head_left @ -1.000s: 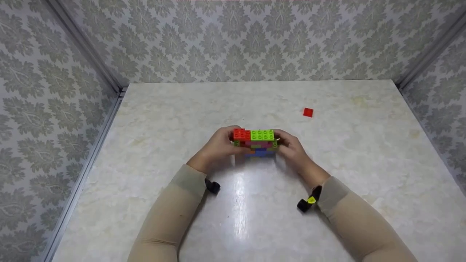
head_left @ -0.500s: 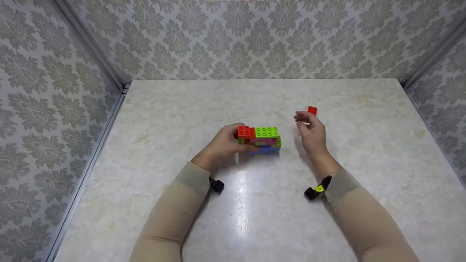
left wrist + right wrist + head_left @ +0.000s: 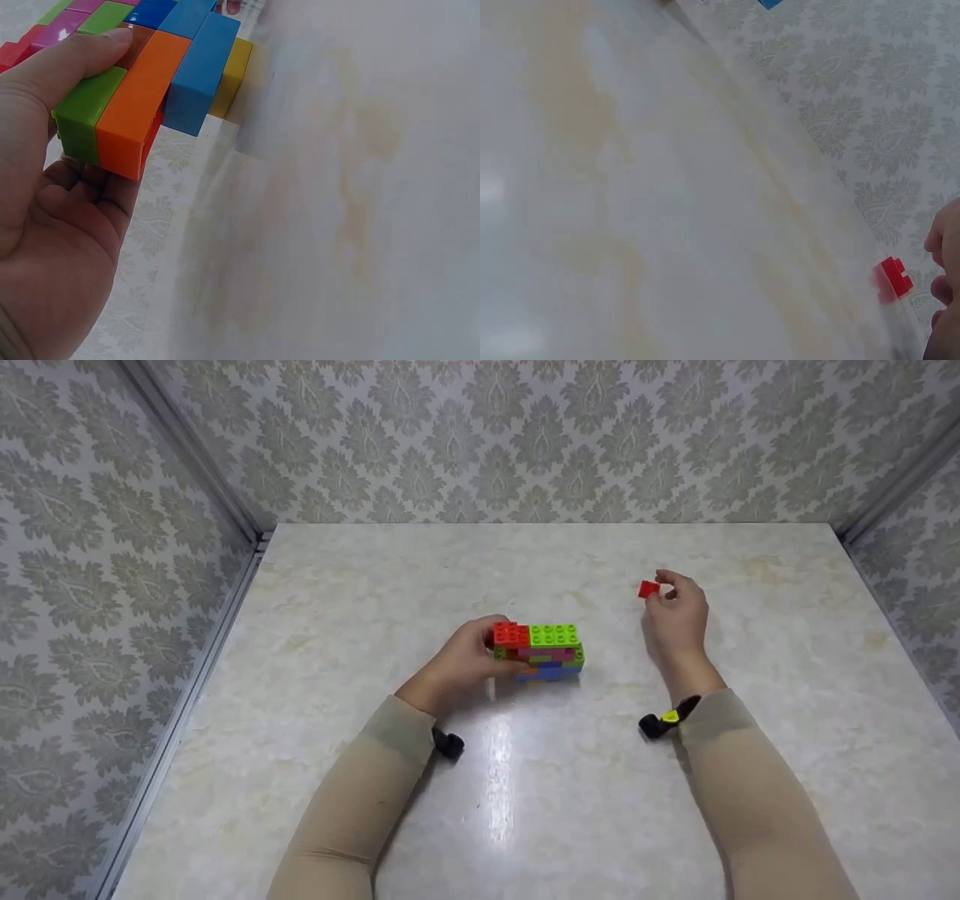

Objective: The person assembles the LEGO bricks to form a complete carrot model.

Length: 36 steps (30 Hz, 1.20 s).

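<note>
My left hand (image 3: 466, 658) grips the left end of a wall of stacked toy building bricks (image 3: 553, 635), thumb across its near face. Lime green and red studded bricks form its top row. In the left wrist view, an orange brick (image 3: 142, 105), a blue brick (image 3: 204, 75) and a yellow brick (image 3: 234, 79) show toward the other end. My right hand (image 3: 681, 619) reaches to a small red brick (image 3: 648, 589) lying farther back. The right wrist view shows a gap between that red brick (image 3: 897, 277) and the curved fingers (image 3: 941, 289).
A pale marbled table (image 3: 390, 577) lies under both hands. Patterned walls (image 3: 495, 442) rise behind it and at both sides. Each wrist wears a black strapped camera; the right one (image 3: 660, 724) carries a yellow tag.
The right hand has let go of the brick wall's right end and moved right and back to the loose red brick. The left hand keeps its grip on the wall.
</note>
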Available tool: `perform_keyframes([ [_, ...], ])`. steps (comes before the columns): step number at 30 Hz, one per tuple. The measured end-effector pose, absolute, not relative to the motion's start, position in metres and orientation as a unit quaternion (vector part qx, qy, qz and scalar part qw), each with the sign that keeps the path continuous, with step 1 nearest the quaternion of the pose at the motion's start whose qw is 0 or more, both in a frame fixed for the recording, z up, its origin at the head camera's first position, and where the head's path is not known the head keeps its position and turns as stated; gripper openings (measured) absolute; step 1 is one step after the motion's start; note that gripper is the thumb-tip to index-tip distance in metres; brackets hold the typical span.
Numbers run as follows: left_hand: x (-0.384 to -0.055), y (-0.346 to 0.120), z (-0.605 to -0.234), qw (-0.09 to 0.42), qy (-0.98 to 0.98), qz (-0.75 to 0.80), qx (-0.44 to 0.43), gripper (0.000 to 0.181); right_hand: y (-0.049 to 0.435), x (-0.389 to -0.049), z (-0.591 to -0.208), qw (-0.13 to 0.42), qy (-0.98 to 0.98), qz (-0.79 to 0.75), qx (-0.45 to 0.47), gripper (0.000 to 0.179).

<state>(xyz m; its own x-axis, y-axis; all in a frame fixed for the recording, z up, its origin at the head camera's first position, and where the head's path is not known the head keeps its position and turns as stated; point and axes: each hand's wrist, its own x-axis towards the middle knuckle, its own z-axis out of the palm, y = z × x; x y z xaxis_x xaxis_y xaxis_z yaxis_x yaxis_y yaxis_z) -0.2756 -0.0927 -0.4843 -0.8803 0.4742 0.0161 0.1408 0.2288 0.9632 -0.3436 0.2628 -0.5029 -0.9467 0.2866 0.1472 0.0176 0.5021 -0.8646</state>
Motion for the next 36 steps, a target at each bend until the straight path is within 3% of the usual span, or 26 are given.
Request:
perform_keyframes([
  [12,-0.278,-0.094,-0.479,0.145,0.773,0.586,0.197,0.034,0.270,-0.353,-0.498,0.102,-0.938,0.326,-0.053,0.044],
  [20,-0.278,-0.094,-0.481,0.155,0.764,0.596,0.191,0.036,0.269,-0.349,-0.499,0.105,-0.923,0.366,-0.054,0.036],
  [27,-0.278,-0.093,-0.483,0.143,0.770,0.587,0.204,0.036,0.267,-0.345,-0.498,0.087,-0.888,0.448,-0.059,0.046],
  [36,-0.278,-0.094,-0.486,0.143,0.771,0.586,0.204,0.036,0.260,-0.340,-0.501,0.103,-0.870,0.478,-0.060,0.052],
])
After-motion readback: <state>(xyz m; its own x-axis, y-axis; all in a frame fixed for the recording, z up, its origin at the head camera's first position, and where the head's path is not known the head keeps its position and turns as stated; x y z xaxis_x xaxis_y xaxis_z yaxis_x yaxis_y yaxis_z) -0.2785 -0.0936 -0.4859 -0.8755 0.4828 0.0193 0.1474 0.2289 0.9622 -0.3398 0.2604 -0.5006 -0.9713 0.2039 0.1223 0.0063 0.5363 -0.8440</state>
